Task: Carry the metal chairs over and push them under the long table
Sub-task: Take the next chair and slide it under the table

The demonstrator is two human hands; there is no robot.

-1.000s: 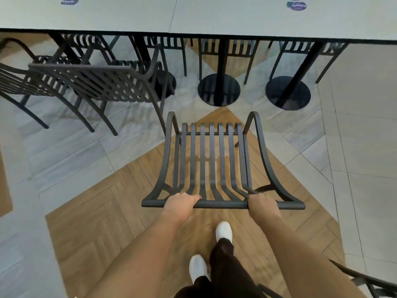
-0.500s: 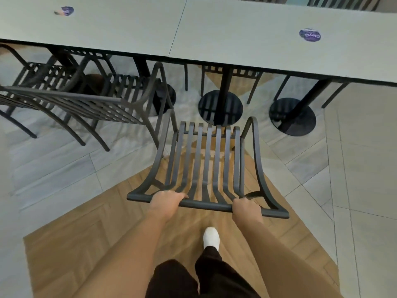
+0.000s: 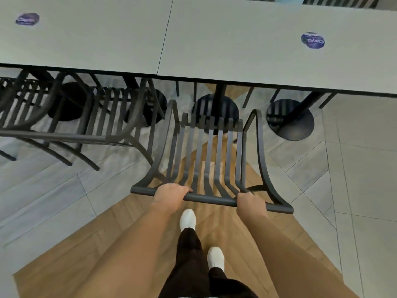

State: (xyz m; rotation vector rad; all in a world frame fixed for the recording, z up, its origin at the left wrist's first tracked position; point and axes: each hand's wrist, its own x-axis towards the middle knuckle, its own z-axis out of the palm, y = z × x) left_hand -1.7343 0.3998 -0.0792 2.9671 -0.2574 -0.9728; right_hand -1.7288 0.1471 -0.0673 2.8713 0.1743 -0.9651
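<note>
Both grips, left hand [image 3: 170, 195] and right hand [image 3: 251, 204], wrap the top rail of the metal chair [image 3: 211, 160]. Ahead of the grips, its seat front meets the near edge of the long surface [image 3: 236, 50]. A second chair [image 3: 90, 125] stands left of the grips.

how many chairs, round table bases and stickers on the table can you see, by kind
Dark metal slatted chairs on this side: 3, one carried, two at left
Round black table bases: 4
Round purple stickers: 2
Total: 9
</note>
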